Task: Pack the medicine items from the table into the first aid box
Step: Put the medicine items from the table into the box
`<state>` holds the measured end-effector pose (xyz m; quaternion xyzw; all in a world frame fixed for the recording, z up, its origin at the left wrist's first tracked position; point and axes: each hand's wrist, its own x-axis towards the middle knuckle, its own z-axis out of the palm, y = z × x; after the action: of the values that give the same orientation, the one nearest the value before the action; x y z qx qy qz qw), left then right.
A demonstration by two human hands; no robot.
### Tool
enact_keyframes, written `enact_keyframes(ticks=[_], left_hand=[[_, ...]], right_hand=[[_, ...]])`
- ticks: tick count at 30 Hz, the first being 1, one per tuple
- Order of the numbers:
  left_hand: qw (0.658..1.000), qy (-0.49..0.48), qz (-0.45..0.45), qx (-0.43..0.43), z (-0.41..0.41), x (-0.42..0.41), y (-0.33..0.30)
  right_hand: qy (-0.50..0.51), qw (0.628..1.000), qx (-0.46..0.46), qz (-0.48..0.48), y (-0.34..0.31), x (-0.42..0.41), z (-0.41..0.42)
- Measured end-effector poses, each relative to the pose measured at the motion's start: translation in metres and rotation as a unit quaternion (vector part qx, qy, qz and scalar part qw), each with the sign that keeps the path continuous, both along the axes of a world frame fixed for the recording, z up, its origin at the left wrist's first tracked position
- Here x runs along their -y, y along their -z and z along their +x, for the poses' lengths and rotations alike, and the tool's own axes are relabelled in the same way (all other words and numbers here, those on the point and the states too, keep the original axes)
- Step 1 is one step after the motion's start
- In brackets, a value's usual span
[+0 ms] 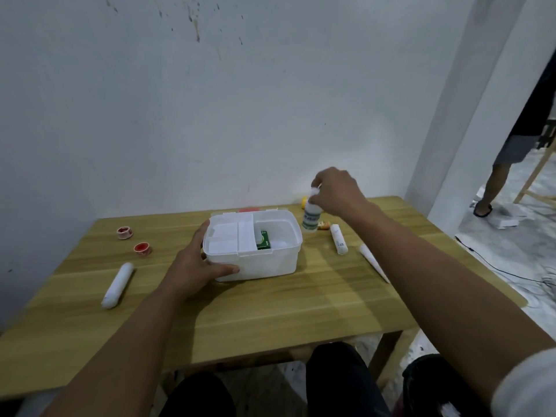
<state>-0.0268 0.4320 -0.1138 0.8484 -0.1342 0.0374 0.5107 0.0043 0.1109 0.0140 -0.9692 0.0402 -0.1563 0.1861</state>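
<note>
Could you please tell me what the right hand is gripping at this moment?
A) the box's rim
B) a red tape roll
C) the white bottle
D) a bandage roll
C: the right hand grips the top of the white bottle just right of the box, while the red tape rolls and the bandage rolls lie untouched on the table.

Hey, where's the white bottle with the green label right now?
In the head view, the white bottle is upright just right of the first aid box, near its far right corner, its top gripped by the right hand.
</note>
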Motion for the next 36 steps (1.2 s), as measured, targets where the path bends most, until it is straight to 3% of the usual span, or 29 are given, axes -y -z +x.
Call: enact_keyframes(ticks=[5, 9, 19, 23, 26, 29, 36], left_hand=[[1.0, -0.001, 0.005, 0.003, 0.001, -0.002, 0.002], [1.0, -0.003, 0.009, 0.01, -0.002, -0.001, 0.001], [0.999, -0.011, 0.023, 0.033, -0.002, -0.001, 0.002], [0.998, -0.014, 0.04, 0.049, 0.001, 0.0, 0.005], [0.997, -0.024, 0.047, 0.06, 0.004, 0.001, 0.008], [0.996, -0.025, 0.047, 0.073, 0.004, 0.003, 0.009], [0.997, -0.02, 0.04, 0.062, 0.016, 0.002, 0.012]], right_hand=[[-0.049, 0.988, 0.111, 0.091, -0.042, -0.016, -0.001], [-0.087, 0.987, 0.053, 0.122, -0.029, -0.037, 0.008], [-0.137, 0.989, -0.059, 0.018, 0.045, -0.052, 0.027], [-0.143, 0.982, -0.072, 0.098, 0.032, -0.036, 0.039], [-0.122, 0.979, -0.019, 0.16, 0.023, -0.014, 0.056], [-0.069, 0.992, 0.004, 0.108, 0.032, 0.014, 0.08], [0.007, 0.992, -0.114, -0.057, 0.073, 0.061, 0.119]])
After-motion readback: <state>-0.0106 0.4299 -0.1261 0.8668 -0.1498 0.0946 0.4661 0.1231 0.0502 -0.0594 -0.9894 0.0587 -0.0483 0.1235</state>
